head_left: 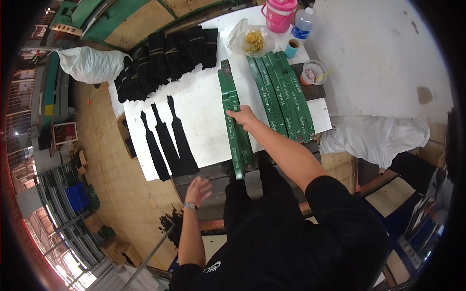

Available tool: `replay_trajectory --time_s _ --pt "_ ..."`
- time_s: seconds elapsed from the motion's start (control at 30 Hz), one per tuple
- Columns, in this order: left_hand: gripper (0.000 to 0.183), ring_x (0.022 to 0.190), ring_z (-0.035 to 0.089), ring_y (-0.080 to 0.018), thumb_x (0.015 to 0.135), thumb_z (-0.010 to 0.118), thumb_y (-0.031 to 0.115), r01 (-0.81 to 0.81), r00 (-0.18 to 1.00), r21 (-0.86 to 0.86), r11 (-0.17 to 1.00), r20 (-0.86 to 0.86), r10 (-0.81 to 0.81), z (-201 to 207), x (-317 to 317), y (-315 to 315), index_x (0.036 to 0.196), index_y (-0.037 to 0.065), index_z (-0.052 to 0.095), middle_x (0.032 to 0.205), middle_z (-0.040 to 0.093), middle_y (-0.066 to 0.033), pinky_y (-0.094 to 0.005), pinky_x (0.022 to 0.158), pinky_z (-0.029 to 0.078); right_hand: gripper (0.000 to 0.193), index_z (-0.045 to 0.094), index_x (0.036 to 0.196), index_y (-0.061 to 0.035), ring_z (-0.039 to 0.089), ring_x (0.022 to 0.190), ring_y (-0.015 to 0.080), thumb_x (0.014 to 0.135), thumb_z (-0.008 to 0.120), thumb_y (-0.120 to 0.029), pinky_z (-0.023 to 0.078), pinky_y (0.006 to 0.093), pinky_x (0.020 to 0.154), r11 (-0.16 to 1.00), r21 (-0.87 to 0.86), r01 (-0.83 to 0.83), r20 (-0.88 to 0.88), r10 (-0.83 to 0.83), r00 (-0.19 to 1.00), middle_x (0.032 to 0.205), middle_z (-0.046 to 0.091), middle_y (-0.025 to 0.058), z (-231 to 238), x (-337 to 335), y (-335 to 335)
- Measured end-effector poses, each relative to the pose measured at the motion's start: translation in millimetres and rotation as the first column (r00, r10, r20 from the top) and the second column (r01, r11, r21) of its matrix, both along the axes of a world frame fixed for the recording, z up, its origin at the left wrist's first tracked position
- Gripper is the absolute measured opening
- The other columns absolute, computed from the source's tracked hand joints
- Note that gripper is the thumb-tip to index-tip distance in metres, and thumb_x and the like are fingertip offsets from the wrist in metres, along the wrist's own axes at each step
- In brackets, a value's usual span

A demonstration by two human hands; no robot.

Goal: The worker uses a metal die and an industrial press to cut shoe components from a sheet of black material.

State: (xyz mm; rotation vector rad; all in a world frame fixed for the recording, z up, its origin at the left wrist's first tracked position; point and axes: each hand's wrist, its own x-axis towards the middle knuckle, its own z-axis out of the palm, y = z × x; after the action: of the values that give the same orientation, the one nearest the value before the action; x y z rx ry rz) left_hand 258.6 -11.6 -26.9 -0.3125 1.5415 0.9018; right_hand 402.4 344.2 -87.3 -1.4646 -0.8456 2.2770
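Note:
My right hand (pixel 242 117) is closed around a long green board (pixel 232 131) with pale handwriting, tilted up on edge over the white table (pixel 204 109). Its lower end comes close to the table's near edge. My left hand (pixel 198 191), with a watch on the wrist, hovers just off that edge, holding nothing, fingers apart. Beyond it lie several narrow black fabric pieces (pixel 167 140), side by side. To the right of the held board, several more green boards (pixel 281 97) lie in a row.
Bundled black fabric (pixel 167 56) is piled at the far left of the table. A bag of noodles (pixel 253 41), a pink jug (pixel 280 14), a water bottle (pixel 302 25) and a plastic cup (pixel 312 73) stand at the far right. A white sack (pixel 92 64) sits beyond the table's left corner.

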Motion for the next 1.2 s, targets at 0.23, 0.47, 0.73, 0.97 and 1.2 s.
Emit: replay_trajectory --time_s 0.23,0.47,0.73,0.97,1.2 --pt "0.056 0.112 0.065 -0.0283 0.1 0.06 0.041 -0.059 0.99 -0.089 0.994 0.125 0.07 -7.4 91.9 2.1 0.146 0.015 0.043 0.13 0.062 -0.0104 -0.0443 0.089 0.054 0.024 0.067 0.107 -0.0001 0.066 0.077 0.0196 0.089 0.075 -0.012 0.057 0.0386 0.068 0.988 -0.029 -0.154 0.127 0.157 0.979 0.094 0.071 0.0089 -85.7 -12.5 31.4" --pt "0.044 0.099 0.069 -0.0182 0.1 0.06 0.028 0.228 0.972 0.166 0.959 -0.092 -0.215 -28.7 99.8 124.5 0.138 0.006 0.053 0.116 0.069 -0.0077 -0.0302 0.08 0.054 0.034 0.063 0.119 -0.0017 0.067 0.081 0.0201 0.09 0.074 -0.015 0.057 0.0392 0.072 0.972 -0.127 -0.197 -0.063 0.19 0.98 0.097 0.07 0.0084 -88.6 9.1 48.7" --pt "0.041 0.104 0.068 -0.022 0.099 0.061 0.022 0.244 0.965 0.391 0.888 -0.185 -0.184 -33.7 91.1 288.7 0.134 0.002 0.053 0.117 0.067 -0.0137 -0.0327 0.086 0.056 0.036 0.056 0.126 0.0032 0.069 0.095 0.0185 0.096 0.065 -0.014 0.056 0.0316 0.081 0.778 0.628 0.017 0.093 -0.097 0.991 0.107 0.069 0.0111 -0.2 85.7 -3.2" --pt "0.057 0.098 0.066 -0.0199 0.089 0.076 0.027 0.336 0.915 0.232 0.913 -0.312 -0.258 -130.1 143.9 398.6 0.133 -0.001 0.052 0.11 0.067 -0.0119 -0.0357 0.077 0.057 0.013 0.063 0.106 0.004 0.067 0.085 0.0106 0.099 0.06 -0.007 0.054 0.024 0.077 0.892 0.451 -0.031 0.319 -0.129 0.939 0.092 0.069 0.0063 56.1 277.8 -82.0" --pt "0.033 0.085 0.071 -0.0241 0.09 0.074 0.017 -0.012 0.989 0.342 0.94 0.144 -0.04 -146.8 142.3 428.0 0.114 0.0 0.06 0.094 0.071 -0.0105 -0.0403 0.071 0.061 0.014 0.061 0.11 0.0034 0.065 0.076 0.0107 0.1 0.057 -0.006 0.054 0.0249 0.071 0.889 0.385 0.25 0.483 -0.424 0.766 0.085 0.067 0.006 55.3 378.5 -141.1"
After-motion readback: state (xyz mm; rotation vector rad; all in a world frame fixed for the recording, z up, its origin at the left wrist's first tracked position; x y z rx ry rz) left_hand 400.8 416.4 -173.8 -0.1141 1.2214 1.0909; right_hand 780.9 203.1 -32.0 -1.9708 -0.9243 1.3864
